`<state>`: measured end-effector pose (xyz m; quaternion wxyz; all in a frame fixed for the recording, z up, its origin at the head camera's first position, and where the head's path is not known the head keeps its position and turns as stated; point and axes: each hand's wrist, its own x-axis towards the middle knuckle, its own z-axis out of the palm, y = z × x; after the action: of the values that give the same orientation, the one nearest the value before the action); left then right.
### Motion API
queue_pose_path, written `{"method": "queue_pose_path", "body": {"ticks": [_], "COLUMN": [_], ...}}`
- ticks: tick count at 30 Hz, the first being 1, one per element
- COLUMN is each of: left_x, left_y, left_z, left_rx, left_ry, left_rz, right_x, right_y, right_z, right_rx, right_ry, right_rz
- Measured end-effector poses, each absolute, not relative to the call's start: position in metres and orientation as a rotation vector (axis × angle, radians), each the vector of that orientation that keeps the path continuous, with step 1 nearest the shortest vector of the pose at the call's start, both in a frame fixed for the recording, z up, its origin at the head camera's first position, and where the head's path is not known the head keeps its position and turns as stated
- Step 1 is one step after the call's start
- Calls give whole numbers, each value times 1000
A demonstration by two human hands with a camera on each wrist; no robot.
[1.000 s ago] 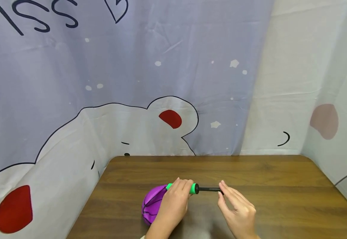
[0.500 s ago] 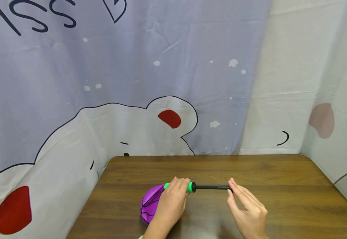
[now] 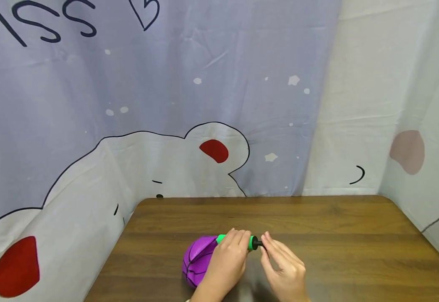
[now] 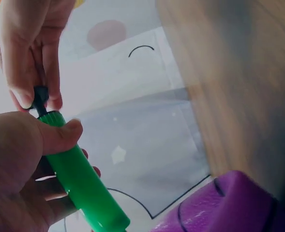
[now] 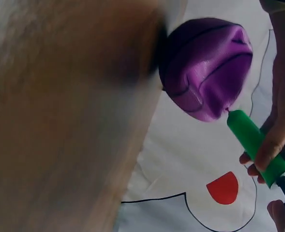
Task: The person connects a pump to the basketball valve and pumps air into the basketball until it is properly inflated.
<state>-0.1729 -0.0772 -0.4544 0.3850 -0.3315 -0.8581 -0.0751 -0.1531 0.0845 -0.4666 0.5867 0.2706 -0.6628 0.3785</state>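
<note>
Unless we steady the ball (image 3: 199, 260), the needle (image 5: 228, 110) could slip.
The ball sits creased on the counter (image 3: 340, 235); our left grip (image 3: 228, 259) wraps the pump (image 4: 86, 186), our right grip (image 3: 284, 265) pinches its handle (image 4: 41, 94), where a crooked push might cause that.

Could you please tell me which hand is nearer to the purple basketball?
Left: the left hand grips the green pump barrel, close to the purple basketball; the right hand pinches the black pump handle at the barrel's far end.

table (image 3: 355, 247), printed backdrop (image 3: 147, 84) (apparently cloth)
</note>
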Motion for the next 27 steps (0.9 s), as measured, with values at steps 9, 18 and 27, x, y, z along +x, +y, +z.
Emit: {"method": "queue_pose_path", "body": {"ticks": [9,18,27], "left_x": [-179,-184,-185], "left_y": [-77,-86,-94], "left_z": [-456,-458,-455], "left_rx": [-907,-857,-809], "left_ry": [-2207,-2283,-2299], "left_rz": [-303,-325,-340], "right_x": [-158,-155,-153], "right_y": [94,111,133], "right_z": [-471,-448,-433], "right_rx": [689,636,596], "right_ry": [-1584,-1508,-1490], "right_rz": [889,860,852]}}
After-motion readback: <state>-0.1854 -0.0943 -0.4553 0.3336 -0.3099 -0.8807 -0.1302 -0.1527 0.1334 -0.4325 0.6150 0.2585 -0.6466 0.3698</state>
